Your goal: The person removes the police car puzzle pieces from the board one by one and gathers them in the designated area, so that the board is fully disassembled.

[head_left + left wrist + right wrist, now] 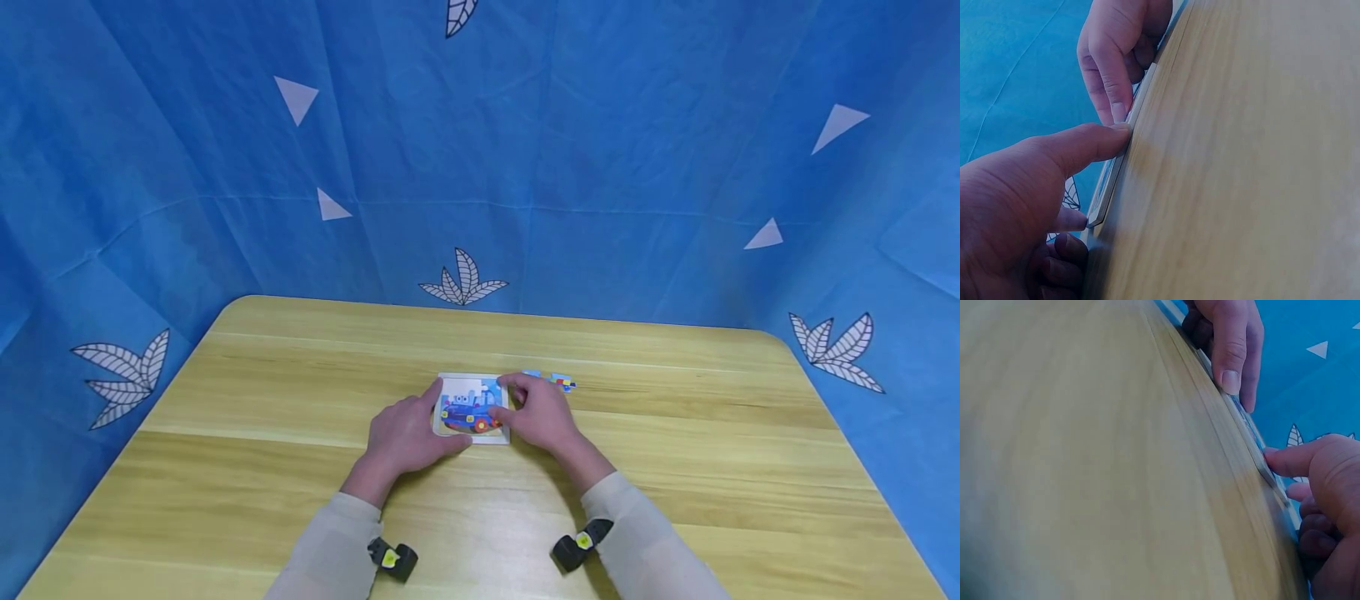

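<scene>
A small jigsaw puzzle (467, 410) with a blue vehicle picture lies in a pale, thin tray (491, 440) on the table; its upper left part shows bare white. My left hand (408, 433) grips this tray, thumb along the near edge and index finger at the far left corner. My right hand (542, 412) is over the tray's right side, its thumb and index finger spread about a blue puzzle piece (491, 392) at the upper right. In the right wrist view the right thumb (1285, 461) touches the tray's edge. The right hand's other fingers curl under.
Just beyond the right hand lie a loose puzzle piece (562, 382) and another blue piece (531, 373), partly hidden. The wooden table (300, 383) ends at a blue patterned curtain (600, 167) behind. Both sleeves carry black wrist devices.
</scene>
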The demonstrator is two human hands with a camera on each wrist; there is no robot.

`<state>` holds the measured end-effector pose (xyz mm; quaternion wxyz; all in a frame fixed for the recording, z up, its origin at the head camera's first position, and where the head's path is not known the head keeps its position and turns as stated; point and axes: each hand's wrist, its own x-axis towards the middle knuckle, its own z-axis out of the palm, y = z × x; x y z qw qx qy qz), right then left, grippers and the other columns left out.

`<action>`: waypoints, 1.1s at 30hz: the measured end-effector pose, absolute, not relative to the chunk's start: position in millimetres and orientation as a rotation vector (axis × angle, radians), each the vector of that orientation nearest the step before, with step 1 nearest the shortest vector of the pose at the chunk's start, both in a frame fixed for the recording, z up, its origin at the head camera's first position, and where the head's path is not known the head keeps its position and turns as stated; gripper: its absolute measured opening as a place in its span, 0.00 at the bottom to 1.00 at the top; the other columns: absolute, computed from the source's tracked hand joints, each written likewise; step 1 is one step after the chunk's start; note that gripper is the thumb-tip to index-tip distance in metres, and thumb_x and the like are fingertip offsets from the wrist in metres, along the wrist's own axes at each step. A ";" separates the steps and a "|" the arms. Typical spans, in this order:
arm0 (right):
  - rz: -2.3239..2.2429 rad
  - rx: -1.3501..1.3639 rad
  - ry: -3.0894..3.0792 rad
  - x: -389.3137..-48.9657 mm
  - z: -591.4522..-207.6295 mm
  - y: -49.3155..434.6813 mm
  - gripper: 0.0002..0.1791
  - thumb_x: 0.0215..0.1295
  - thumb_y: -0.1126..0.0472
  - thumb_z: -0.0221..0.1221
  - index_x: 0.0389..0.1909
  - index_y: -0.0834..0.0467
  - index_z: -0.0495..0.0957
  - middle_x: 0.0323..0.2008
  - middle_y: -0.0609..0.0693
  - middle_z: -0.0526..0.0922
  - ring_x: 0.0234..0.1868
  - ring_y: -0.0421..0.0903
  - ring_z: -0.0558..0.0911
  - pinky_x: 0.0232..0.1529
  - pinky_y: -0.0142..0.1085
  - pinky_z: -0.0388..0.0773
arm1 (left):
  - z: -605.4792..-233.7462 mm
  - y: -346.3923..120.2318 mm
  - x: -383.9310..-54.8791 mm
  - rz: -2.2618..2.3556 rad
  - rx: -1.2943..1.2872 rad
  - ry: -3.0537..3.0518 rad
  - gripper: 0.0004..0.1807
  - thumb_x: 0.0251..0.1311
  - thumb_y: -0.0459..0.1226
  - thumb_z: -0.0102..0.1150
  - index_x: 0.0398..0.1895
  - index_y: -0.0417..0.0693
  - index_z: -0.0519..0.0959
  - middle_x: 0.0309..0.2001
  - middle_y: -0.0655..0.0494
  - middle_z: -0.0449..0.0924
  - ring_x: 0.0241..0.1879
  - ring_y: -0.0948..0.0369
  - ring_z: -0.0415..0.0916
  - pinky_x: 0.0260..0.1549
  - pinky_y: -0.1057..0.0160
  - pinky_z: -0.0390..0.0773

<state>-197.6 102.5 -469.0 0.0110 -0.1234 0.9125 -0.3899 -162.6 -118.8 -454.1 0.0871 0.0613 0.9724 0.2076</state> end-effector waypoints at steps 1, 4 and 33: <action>-1.214 -0.384 2.841 -197.6 -468.3 102.4 0.25 0.55 0.54 0.74 0.54 0.58 0.84 0.18 0.44 0.62 0.20 0.43 0.60 0.30 0.40 0.62 | -454.2 -118.9 -162.6 0.617 0.184 2.895 0.58 0.48 0.66 0.67 0.78 0.48 0.59 0.51 0.45 0.80 0.42 0.52 0.76 0.38 0.52 0.74; -1.217 -0.367 2.819 -197.9 -466.3 101.7 0.25 0.55 0.55 0.74 0.54 0.58 0.83 0.18 0.45 0.63 0.20 0.43 0.60 0.30 0.40 0.62 | -454.1 -119.0 -162.6 0.618 0.185 2.892 0.58 0.48 0.66 0.67 0.78 0.47 0.59 0.52 0.45 0.80 0.43 0.51 0.77 0.39 0.52 0.74; -1.355 -0.125 2.757 -196.2 -466.5 100.9 0.26 0.50 0.58 0.78 0.49 0.55 0.78 0.26 0.49 0.67 0.30 0.48 0.68 0.37 0.43 0.66 | -453.9 -118.4 -163.8 0.634 0.170 2.886 0.58 0.47 0.66 0.67 0.78 0.49 0.59 0.52 0.46 0.80 0.43 0.52 0.76 0.38 0.52 0.74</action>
